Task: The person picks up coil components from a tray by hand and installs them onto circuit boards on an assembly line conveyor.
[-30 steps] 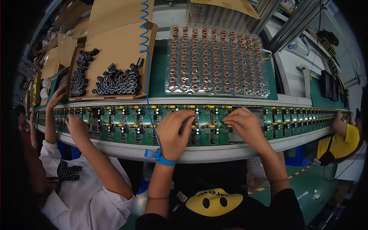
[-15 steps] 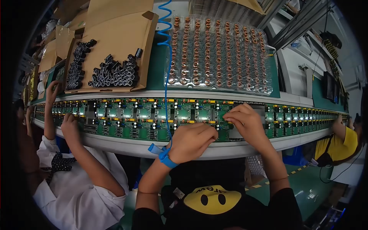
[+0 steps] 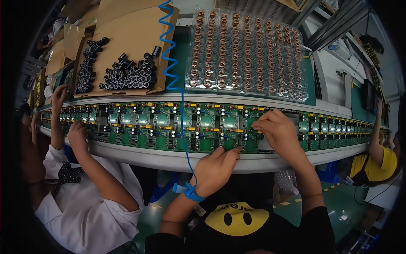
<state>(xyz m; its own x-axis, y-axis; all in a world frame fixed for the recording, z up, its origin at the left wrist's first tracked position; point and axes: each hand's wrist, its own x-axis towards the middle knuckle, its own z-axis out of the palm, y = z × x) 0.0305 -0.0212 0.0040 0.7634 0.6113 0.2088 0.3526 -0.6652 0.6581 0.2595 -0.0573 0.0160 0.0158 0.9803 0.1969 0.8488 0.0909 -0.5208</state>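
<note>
My left hand, with a blue wrist strap round its wrist, is at the near edge of the conveyor. Its curled fingertips reach the edge of a green circuit board; whether they grip anything is hidden. Above the far part of the neighbouring board, my right hand is closed in a pinch, thumb and index finger together. Anything between those fingertips is too small or covered. White-topped capacitors and yellow components stand on the boards in two rows.
Behind the conveyor rail lie a clear tray of copper coils and a cardboard box holding black capacitors. A coiled blue cord hangs down to my wrist. Co-workers' arms reach in at left and right.
My left hand has drawn back toward the near edge, its fingers now pointing at the boards. The right stays pinched over them. The camera view has shifted slightly; the yellow-shirted co-worker's arm has risen.
</note>
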